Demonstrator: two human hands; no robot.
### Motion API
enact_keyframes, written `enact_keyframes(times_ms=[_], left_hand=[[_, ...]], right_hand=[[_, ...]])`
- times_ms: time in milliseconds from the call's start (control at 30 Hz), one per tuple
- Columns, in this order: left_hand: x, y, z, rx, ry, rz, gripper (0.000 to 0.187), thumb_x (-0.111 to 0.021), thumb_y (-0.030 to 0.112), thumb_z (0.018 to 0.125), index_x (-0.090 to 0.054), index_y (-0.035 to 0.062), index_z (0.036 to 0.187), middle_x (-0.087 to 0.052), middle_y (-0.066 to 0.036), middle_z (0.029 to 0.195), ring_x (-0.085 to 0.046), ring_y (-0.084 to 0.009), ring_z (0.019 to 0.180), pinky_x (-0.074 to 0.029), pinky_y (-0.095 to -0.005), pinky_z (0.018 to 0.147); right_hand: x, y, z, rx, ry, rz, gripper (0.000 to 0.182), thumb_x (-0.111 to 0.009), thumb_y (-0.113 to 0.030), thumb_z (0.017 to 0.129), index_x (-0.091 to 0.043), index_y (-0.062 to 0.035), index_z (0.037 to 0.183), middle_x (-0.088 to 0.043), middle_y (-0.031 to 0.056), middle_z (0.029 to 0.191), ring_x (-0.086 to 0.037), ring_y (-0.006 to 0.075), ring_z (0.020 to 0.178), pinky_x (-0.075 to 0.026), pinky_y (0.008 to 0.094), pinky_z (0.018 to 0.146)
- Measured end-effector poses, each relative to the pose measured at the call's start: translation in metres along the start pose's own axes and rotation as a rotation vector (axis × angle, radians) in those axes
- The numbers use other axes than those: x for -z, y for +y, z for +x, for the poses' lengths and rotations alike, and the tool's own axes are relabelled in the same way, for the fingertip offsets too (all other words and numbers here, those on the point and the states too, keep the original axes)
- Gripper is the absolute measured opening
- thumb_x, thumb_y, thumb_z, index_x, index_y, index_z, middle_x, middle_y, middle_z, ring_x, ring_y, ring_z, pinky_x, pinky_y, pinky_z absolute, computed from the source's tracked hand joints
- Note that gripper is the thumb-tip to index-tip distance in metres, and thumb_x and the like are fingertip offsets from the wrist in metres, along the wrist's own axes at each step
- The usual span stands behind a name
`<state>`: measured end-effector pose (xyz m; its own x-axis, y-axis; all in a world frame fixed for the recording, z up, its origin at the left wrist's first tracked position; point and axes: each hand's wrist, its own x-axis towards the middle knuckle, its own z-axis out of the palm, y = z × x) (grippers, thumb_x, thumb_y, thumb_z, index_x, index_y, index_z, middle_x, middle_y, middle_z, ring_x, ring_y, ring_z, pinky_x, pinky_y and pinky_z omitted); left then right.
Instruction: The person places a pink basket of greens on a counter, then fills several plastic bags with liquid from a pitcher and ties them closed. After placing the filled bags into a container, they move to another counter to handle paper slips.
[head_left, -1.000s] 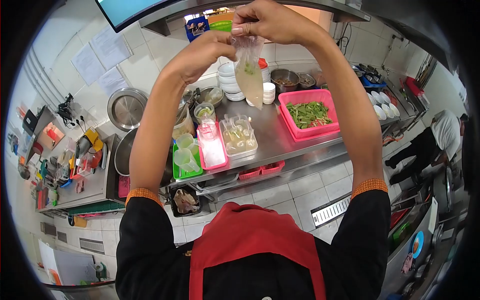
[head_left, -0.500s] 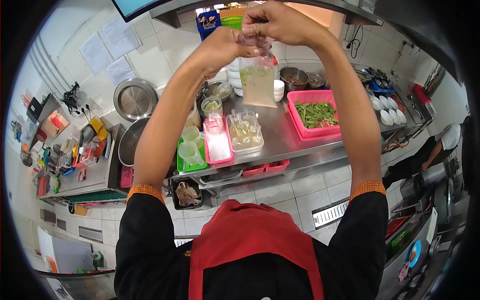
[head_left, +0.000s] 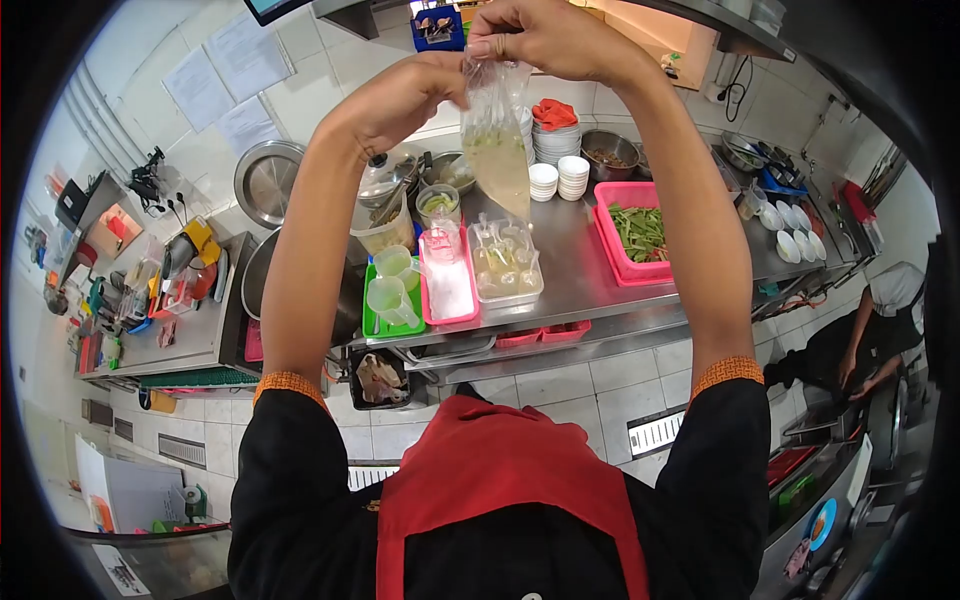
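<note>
A clear plastic bag of cloudy broth with green bits [head_left: 498, 170] hangs above the steel counter, tilted slightly. My right hand [head_left: 530, 40] pinches its gathered top. A thin yellowish band, perhaps a rubber band, shows at those fingers. At the bag's upper left side is my left hand [head_left: 415, 95], fingers bent against the plastic; their tips are partly hidden. Below the bag sits a clear tub holding small filled bags [head_left: 507, 262]. Beside that tub lies a pink tray of white contents [head_left: 450, 280], then a green tray [head_left: 408, 327] with translucent measuring jugs [head_left: 390, 298].
A pink basket of cut green vegetables [head_left: 638, 232] stands on the right of the counter [head_left: 565, 265]. Stacked white bowls [head_left: 557, 145], small white cups [head_left: 573, 178] and a metal bowl [head_left: 608, 152] line the back. Another person [head_left: 880, 320] is at the far right.
The bag has shifted left and now hangs tilted. My left hand has moved left and slightly down from the bag's neck. The camera view has shifted a little.
</note>
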<state>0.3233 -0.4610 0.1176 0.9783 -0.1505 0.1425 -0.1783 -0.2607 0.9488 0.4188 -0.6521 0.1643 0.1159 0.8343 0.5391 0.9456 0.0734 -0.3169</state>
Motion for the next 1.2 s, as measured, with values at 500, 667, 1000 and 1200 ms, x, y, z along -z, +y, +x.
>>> enact_keyframes(times_ms=[500,667,1000,1200], left_hand=[[0.039,-0.101,0.023,-0.029,-0.161,0.007,0.048,-0.056,0.047,0.095,-0.068,0.0027,0.109,-0.066,-0.005,0.101,-0.059,-0.0145,0.098,-0.043,-0.0311,0.09],[0.062,-0.115,0.023,0.17,-0.192,-0.091,0.039,-0.049,0.038,0.099,-0.069,0.0085,0.116,-0.063,-0.007,0.108,-0.054,-0.017,0.104,-0.04,-0.0312,0.094],[0.086,-0.16,0.036,0.069,-0.333,0.113,0.046,-0.047,0.039,0.094,-0.068,0.0038,0.114,-0.064,-0.009,0.105,-0.052,-0.0192,0.106,-0.038,-0.0322,0.096],[0.088,-0.193,0.044,0.003,-0.345,0.292,0.054,-0.037,0.048,0.099,-0.064,0.0085,0.124,-0.066,-0.004,0.088,-0.055,-0.0202,0.099,-0.033,-0.0331,0.101]], right_hand=[[-0.071,0.041,0.053,-0.308,-0.07,0.135,0.016,-0.062,-0.015,0.091,-0.064,0.0013,0.089,-0.06,0.0089,0.068,-0.055,0.0158,0.066,-0.045,0.0331,0.063],[-0.098,0.084,0.063,-0.208,-0.035,-0.427,0.025,-0.063,-0.023,0.091,-0.063,0.0019,0.089,-0.06,0.0168,0.072,-0.057,0.0194,0.069,-0.046,0.0363,0.066],[-0.146,0.099,0.053,-0.45,-0.216,0.412,0.021,-0.058,-0.02,0.096,-0.064,0.0002,0.095,-0.062,0.0037,0.072,-0.056,0.0077,0.066,-0.045,0.0234,0.059],[-0.23,0.098,-0.035,-0.637,0.891,1.55,0.024,-0.052,-0.021,0.1,-0.061,-0.0014,0.109,-0.049,-0.0039,0.069,-0.042,0.0079,0.056,-0.035,0.0228,0.05]])
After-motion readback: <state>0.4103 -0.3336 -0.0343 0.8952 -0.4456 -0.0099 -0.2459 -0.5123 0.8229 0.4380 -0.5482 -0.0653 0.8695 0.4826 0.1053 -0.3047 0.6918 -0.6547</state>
